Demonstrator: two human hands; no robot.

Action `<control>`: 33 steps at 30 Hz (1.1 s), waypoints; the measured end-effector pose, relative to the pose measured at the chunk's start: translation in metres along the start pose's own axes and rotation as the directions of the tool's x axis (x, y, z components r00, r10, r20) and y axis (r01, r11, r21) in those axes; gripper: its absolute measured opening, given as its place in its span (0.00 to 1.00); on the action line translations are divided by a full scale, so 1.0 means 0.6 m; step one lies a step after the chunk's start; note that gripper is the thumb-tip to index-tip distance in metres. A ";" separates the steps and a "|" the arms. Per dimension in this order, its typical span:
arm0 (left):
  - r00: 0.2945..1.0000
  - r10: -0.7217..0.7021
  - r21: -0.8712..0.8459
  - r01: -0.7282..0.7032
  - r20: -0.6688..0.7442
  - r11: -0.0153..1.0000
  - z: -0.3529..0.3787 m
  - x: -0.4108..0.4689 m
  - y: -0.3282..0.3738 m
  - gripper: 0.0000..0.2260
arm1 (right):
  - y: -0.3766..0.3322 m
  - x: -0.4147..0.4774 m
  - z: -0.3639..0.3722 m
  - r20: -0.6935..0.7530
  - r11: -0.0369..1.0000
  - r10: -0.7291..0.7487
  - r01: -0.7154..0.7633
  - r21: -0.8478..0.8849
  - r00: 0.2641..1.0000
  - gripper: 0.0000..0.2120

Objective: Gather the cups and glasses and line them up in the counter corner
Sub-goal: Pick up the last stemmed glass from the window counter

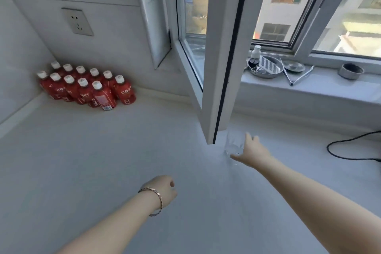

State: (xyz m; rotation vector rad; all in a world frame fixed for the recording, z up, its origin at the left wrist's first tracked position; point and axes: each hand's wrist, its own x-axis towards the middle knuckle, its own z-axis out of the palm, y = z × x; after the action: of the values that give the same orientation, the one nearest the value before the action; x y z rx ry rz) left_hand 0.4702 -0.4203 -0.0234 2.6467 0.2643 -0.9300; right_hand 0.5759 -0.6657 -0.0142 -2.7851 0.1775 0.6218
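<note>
Early stage: your right hand (250, 150) spreads open beside one clear glass (233, 143), not gripping; left hand (165, 188) loosely curled, empty; corner holds only bottles (86, 86).

Bright daylight, soft shadows, wide-angle warp

Daylight pours in through the window (288, 6) in the upper right of the frame; the buildings outside are washed out and pale. The counter (103, 161) takes an even bluish-grey cast with only faint shadows beneath the arms. The whole picture is slightly soft and smeared. The clear glass (234, 143) right of centre nearly dissolves into the surface. Straight lines lean and bow toward the edges, most plainly the open window sash (218, 68) in the middle.
</note>
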 end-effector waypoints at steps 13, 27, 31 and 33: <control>0.924 -0.382 -0.249 0.369 -0.005 0.895 0.079 -0.084 -0.045 0.15 | 0.017 0.021 0.014 0.046 0.899 -0.389 0.390 -0.200 0.920 0.39; 0.784 -0.617 -0.506 0.509 -0.060 0.696 0.250 -0.471 -0.249 0.15 | -0.252 -0.425 0.221 0.466 0.250 -0.799 0.915 -0.318 0.380 0.40; 0.697 -0.717 -0.582 0.571 -0.029 0.579 0.347 -0.644 -0.353 0.15 | -0.338 -0.607 0.315 0.503 0.121 -0.828 0.955 -0.270 0.248 0.40; 0.654 -0.757 -0.601 0.599 -0.015 0.529 0.396 -0.731 -0.403 0.16 | -0.376 -0.696 0.361 0.520 0.072 -0.834 0.970 -0.232 0.186 0.41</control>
State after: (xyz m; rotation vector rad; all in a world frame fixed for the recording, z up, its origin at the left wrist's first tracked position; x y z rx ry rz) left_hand -0.0708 -0.3097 0.0221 2.0643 1.5120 -0.5143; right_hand 0.1546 -0.3620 0.0335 -2.3646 -2.0158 0.6523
